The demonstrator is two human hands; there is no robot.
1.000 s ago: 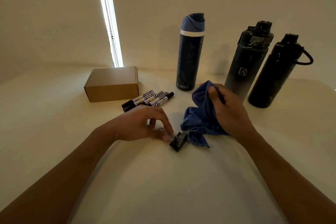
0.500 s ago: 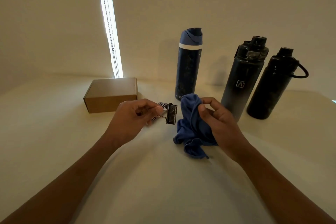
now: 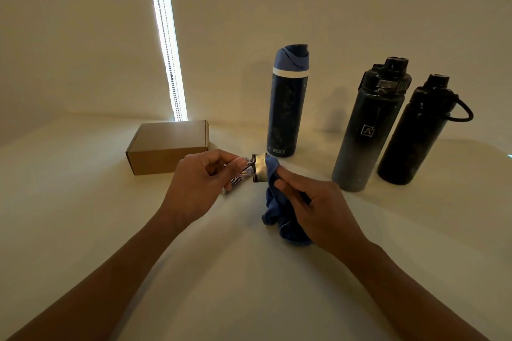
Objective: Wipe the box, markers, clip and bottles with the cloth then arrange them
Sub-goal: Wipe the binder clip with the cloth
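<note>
Leftmost, at centre left of the frame, the cardboard box [image 3: 166,147] lies flat on the pale table [image 3: 83,216]. Just right of it, the left hand [image 3: 198,188] pinches the wire handles of the binder clip [image 3: 259,167], holding it off the table with its flat black body pointing right. The markers [image 3: 235,181] lie on the table beneath that hand, mostly hidden. Immediately right of the clip, the right hand [image 3: 313,210] grips the blue cloth [image 3: 279,216], a fold pushed forward over its fingertips and touching the clip's right face. So the clip lies straight between the hands, its long edge roughly upright; I judge the wiping stroke must run along that edge. Farther right stand the blue-lidded bottle [image 3: 288,108], the grey-fading bottle [image 3: 368,130] and the loop-handled black bottle [image 3: 415,133], all upright, apparently not yet arranged.
</note>
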